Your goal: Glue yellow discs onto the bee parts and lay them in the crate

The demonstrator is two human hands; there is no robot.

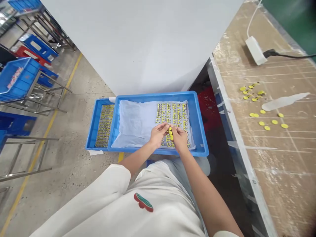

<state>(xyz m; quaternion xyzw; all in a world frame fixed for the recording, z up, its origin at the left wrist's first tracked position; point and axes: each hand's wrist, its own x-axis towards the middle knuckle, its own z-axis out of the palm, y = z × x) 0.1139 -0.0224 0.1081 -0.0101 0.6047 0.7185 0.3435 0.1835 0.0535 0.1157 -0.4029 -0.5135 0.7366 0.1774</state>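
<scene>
Over a blue tray (158,97) lined with white cloth (133,121), my two hands meet at a small group of yellow round pieces (171,133). My left hand (158,134) has its fingers pinched at the left side of these pieces. From the right, my right hand (179,136) pinches the same group between thumb and fingers. Beneath and behind the hands, rows of small yellow and dark parts (174,113) lie on the right half of the cloth. The cloth's left half is bare.
A second blue tray (92,126) with similar parts sits at the left. The table (271,154) at right bears loose yellow discs (267,128), small parts and a white power strip (256,50). A white panel (145,46) rises behind; blue stools (39,46) stand far left.
</scene>
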